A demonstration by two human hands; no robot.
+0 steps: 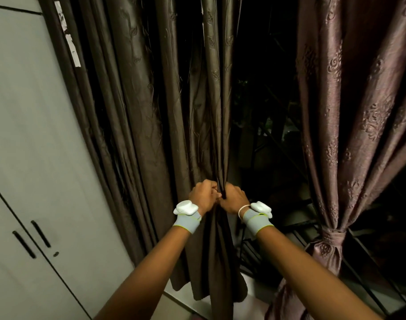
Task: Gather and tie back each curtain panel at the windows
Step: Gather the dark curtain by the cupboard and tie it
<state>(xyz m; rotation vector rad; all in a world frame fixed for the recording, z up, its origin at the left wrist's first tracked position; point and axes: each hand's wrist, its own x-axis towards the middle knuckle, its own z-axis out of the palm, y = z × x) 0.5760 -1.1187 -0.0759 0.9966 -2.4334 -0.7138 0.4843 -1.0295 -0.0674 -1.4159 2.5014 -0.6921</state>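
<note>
Fingers of the left hand [203,192] and right hand [234,197] clench the brown curtain [151,112] into one bunch, apparently ready for tying, like the tied mauve curtain [333,236].

Pale window ledge carrying the curtain hems

The white ledge [250,294] is running along the foot of the window, beside the black window grille [363,273]. The brown curtain panel [211,262] is hanging down in front of it, its hem reaching ledge level, and the bottom of the tied mauve curtain panel [282,303] is draping at its right end; whether either is touching the ledge cannot be told.
</note>
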